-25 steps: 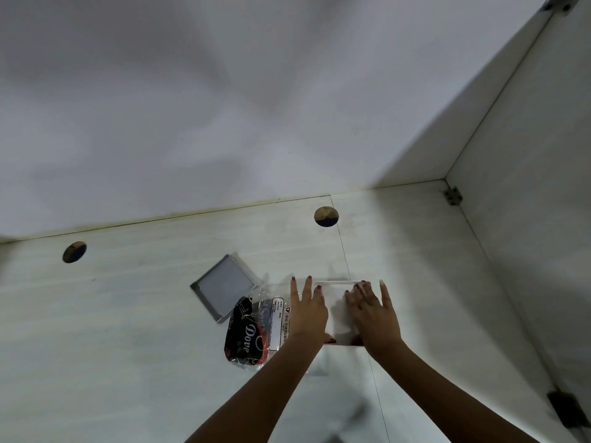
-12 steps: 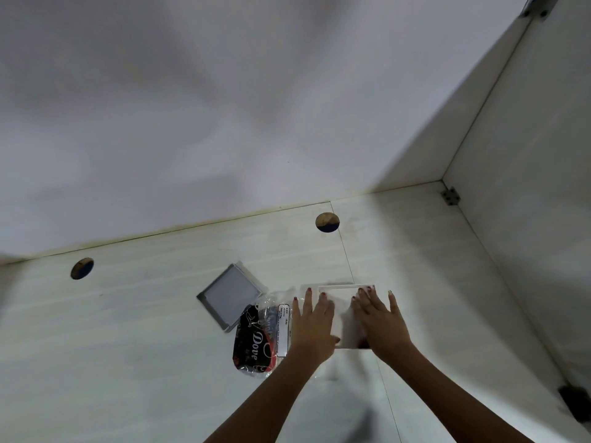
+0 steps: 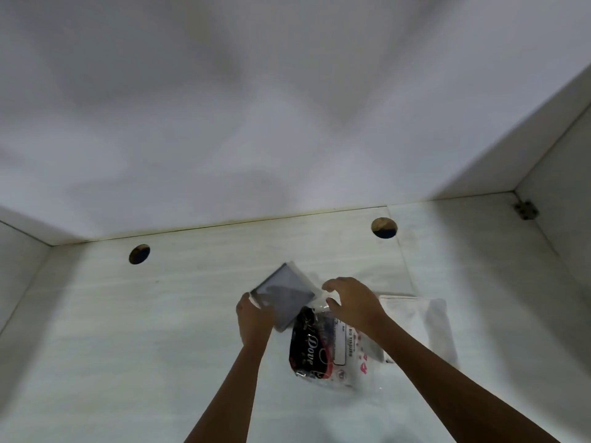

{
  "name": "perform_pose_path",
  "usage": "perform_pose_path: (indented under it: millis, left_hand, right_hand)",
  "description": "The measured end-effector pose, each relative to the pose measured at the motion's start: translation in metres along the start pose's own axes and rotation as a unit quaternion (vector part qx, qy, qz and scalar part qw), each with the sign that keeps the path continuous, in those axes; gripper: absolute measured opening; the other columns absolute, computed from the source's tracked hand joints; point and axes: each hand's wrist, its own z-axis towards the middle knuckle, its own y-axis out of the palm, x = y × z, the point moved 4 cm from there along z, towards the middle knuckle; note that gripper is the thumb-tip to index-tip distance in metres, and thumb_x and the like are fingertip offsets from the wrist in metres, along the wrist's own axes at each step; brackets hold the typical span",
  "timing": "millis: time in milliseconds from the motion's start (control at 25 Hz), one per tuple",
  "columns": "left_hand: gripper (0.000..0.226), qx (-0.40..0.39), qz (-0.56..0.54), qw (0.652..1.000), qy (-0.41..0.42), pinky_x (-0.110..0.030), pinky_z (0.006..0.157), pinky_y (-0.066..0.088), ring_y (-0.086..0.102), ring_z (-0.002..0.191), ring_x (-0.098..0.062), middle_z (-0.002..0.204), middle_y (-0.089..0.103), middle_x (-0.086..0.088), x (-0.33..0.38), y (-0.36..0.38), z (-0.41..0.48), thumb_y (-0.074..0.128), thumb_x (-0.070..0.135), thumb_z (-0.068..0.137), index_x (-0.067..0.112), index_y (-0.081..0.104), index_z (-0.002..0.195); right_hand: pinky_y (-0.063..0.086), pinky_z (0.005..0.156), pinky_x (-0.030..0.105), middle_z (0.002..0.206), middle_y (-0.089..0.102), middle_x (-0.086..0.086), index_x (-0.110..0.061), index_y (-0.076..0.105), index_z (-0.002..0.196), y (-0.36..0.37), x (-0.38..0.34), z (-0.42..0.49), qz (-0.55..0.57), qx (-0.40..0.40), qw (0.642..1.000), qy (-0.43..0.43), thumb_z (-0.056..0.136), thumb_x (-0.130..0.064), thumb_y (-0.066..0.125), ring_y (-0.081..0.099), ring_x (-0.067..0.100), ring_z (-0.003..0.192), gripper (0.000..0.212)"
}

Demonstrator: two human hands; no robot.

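My left hand [image 3: 254, 318] grips the near left corner of a flat grey square box [image 3: 283, 294], which looks tilted off the pale wooden desk [image 3: 128, 346]. My right hand [image 3: 351, 302] hovers at the box's right edge with fingers curved and spread, holding nothing. Just below both hands lies a clear plastic packet [image 3: 323, 346] with a black Dove sachet and a tissue pack inside. A flat white folded piece [image 3: 422, 324] lies on the desk right of my right forearm.
Two round cable holes, a left hole [image 3: 139, 254] and a right hole [image 3: 383, 227], sit near the desk's back edge. White walls close the back and both sides. A small metal bracket [image 3: 526, 210] is in the back right corner.
Both hands left the white folded piece and moved left. My left hand took hold of the grey box. The camera view swung left.
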Motion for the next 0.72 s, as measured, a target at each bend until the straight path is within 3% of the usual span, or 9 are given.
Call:
perform_pose_path:
  millis: [80, 200, 280, 360, 400, 480, 600, 720]
  left_hand:
    - [0.053, -0.02, -0.003, 0.995, -0.093, -0.042, 0.09, 0.047, 0.052, 0.114, -0.041, 0.135, 0.042, -0.027, -0.022, -0.004, 0.031, 0.056, 0.01, 0.081, -0.003, 0.038, 0.13]
    - [0.028, -0.032, -0.014, 0.992, -0.12, -0.046, 0.081, 0.054, 0.061, 0.09, -0.041, 0.1, 0.063, -0.03, -0.044, 0.004, 0.062, 0.054, 0.02, 0.076, -0.005, 0.06, 0.086]
    - [0.021, -0.054, -0.067, 0.989, -0.124, -0.036, 0.069, 0.05, 0.057, 0.074, -0.033, 0.082, 0.06, -0.022, -0.041, 0.008, 0.071, 0.054, 0.024, 0.069, 0.004, 0.058, 0.069]
    - [0.025, -0.087, -0.192, 0.965, -0.156, -0.037, 0.067, 0.047, 0.055, 0.078, -0.031, 0.092, 0.056, -0.016, -0.027, 0.01, 0.067, 0.06, 0.022, 0.074, 0.009, 0.061, 0.095]
    - [0.033, -0.083, -0.269, 0.945, -0.167, -0.04, 0.076, 0.05, 0.056, 0.089, -0.032, 0.103, 0.056, -0.015, -0.023, 0.011, 0.067, 0.061, 0.021, 0.079, 0.015, 0.056, 0.111]
    - [0.037, -0.08, -0.399, 0.899, -0.165, -0.045, 0.091, 0.048, 0.055, 0.105, -0.033, 0.115, 0.057, -0.015, -0.011, 0.008, 0.063, 0.061, 0.034, 0.08, 0.019, 0.052, 0.113]
    - [0.045, -0.073, -0.542, 0.828, -0.123, -0.034, 0.076, 0.047, 0.058, 0.089, -0.022, 0.092, 0.063, -0.008, 0.02, -0.004, 0.046, 0.035, 0.053, 0.09, 0.015, 0.06, 0.087]
    - [0.058, -0.084, -0.606, 0.791, -0.031, -0.029, 0.079, 0.038, 0.061, 0.07, -0.013, 0.056, 0.063, 0.002, 0.063, -0.011, 0.021, 0.031, 0.05, 0.091, 0.012, 0.064, 0.061]
  right_hand:
    - [0.046, 0.091, 0.036, 0.123, 0.06, 0.01, -0.011, 0.047, 0.127, 0.023, -0.009, 0.028, 0.018, -0.055, 0.998, 0.012, 0.085, -0.02, 0.053, 0.055, 0.026, 0.112, 0.043]
    - [0.05, 0.082, 0.039, 0.114, 0.061, 0.017, -0.006, 0.035, 0.131, 0.048, -0.015, 0.055, -0.003, -0.078, 0.996, 0.041, 0.089, -0.02, 0.047, 0.059, 0.031, 0.1, 0.047]
    - [0.049, 0.079, 0.039, 0.11, 0.061, 0.018, -0.008, 0.026, 0.138, 0.064, -0.024, 0.069, -0.007, -0.056, 0.998, 0.038, 0.09, -0.018, 0.044, 0.059, 0.033, 0.097, 0.052]
    - [0.046, 0.074, 0.033, 0.106, 0.063, 0.02, -0.011, 0.021, 0.142, 0.071, -0.033, 0.07, 0.051, -0.021, 0.998, 0.044, 0.088, -0.015, 0.048, 0.061, 0.034, 0.094, 0.06]
    - [0.047, 0.072, 0.031, 0.103, 0.065, 0.018, -0.012, 0.024, 0.141, 0.072, -0.033, 0.07, 0.119, 0.007, 0.991, 0.065, 0.086, -0.013, 0.053, 0.063, 0.032, 0.091, 0.062]
    - [0.05, 0.075, 0.026, 0.106, 0.065, 0.007, -0.015, 0.04, 0.133, 0.065, -0.033, 0.069, 0.325, 0.062, 0.932, 0.146, 0.082, -0.014, 0.063, 0.064, 0.022, 0.094, 0.056]
    - [0.047, 0.08, 0.029, 0.104, 0.067, 0.007, -0.02, 0.065, 0.098, 0.036, -0.039, 0.068, 0.555, 0.152, 0.794, 0.198, 0.085, -0.022, 0.058, 0.061, 0.019, 0.097, 0.014]
    - [0.043, 0.084, 0.03, 0.101, 0.066, 0.003, -0.019, 0.068, 0.087, -0.012, -0.045, 0.056, 0.658, 0.144, 0.728, 0.129, 0.089, -0.046, 0.039, 0.058, 0.015, 0.101, 0.039]
